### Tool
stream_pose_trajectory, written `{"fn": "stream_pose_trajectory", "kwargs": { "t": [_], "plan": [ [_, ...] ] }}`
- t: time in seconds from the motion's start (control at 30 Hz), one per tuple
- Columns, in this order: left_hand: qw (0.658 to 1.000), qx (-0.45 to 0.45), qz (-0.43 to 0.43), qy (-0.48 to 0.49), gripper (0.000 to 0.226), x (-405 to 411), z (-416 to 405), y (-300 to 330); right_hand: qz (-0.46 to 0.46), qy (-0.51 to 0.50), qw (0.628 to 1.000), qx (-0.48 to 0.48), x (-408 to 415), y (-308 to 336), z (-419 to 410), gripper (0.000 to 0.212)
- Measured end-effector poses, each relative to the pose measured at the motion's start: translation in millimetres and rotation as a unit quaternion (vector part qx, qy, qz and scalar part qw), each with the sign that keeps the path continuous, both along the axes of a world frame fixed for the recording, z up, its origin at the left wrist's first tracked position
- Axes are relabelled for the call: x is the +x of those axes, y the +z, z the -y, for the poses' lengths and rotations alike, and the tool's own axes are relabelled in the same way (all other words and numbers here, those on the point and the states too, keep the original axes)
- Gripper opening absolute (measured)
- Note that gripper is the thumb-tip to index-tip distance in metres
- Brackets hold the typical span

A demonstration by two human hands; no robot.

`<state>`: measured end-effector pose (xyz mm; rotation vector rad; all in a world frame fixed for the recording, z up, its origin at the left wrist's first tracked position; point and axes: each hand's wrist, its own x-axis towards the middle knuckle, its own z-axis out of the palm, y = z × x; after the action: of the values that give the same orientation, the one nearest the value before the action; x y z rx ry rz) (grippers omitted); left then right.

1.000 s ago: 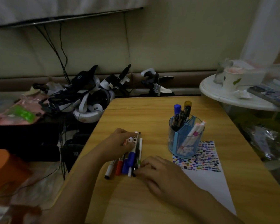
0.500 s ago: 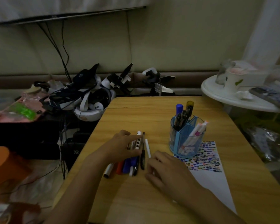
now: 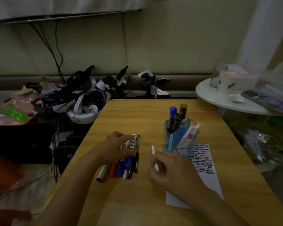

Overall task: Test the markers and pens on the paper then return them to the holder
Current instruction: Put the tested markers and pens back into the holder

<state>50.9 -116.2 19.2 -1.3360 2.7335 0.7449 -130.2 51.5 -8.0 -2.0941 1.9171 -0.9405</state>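
The white pen (image 3: pixel 154 156) looks light, stiff and slick, best pinched mid-barrel. The right hand (image 3: pixel 170 170) holds it so, fingers curled, tip pointing toward 12 o'clock, just at 9 o'clock of the blue holder (image 3: pixel 180 141). The left hand (image 3: pixel 119 148) lies flat with straight fingers on the row of markers (image 3: pixel 121 167) on the tabletop (image 3: pixel 137 201). The paper (image 3: pixel 209 180) lies at 3 o'clock of the right hand.

The left hand (image 3: pixel 116 148) covers the middle of the row of pens (image 3: pixel 126 162) on the table (image 3: pixel 137 201), so their count cannot be told. The right hand (image 3: pixel 170 172) hides most of the thin white pen (image 3: pixel 153 150). The holder (image 3: pixel 180 141) covers the far left corner of the paper (image 3: pixel 203 162), whose marks are too small to read.
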Motion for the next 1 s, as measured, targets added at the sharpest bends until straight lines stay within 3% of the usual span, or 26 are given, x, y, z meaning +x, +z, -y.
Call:
{"fn": "stream_pose_trajectory", "kwargs": {
  "t": [0.1, 0.47, 0.6, 0.73, 0.93, 1.0],
  "plan": [
    [1.000, -0.006, -0.008, -0.001, 0.064, 2.3, 3.0, -1.5, 0.048, -0.001, 0.997, -0.058, -1.1, 11.3, -4.0, 0.007],
    [0.984, -0.127, -0.114, -0.048, 0.059, -27.9, -13.4, 12.0, 0.255, -0.104, 0.929, -0.248, -45.8, 76.5, -19.4, 0.012],
    [0.975, -0.107, -0.179, -0.078, 0.061, -47.4, -26.9, 15.3, 0.257, -0.165, 0.904, -0.299, -65.9, 81.1, -23.9, 0.015],
    [0.969, -0.109, -0.189, -0.114, 0.057, -60.1, -35.2, 16.1, 0.242, -0.179, 0.903, -0.308, -71.5, 76.6, -21.5, 0.022],
    [0.965, -0.117, -0.199, -0.122, 0.054, -66.3, -35.7, 14.0, 0.206, -0.168, 0.923, -0.278, -70.2, 66.9, -15.7, 0.004],
    [0.964, -0.119, -0.203, -0.122, 0.055, -67.3, -36.4, 14.0, 0.210, -0.171, 0.921, -0.280, -69.1, 66.0, -15.4, 0.025]
  ]
}}
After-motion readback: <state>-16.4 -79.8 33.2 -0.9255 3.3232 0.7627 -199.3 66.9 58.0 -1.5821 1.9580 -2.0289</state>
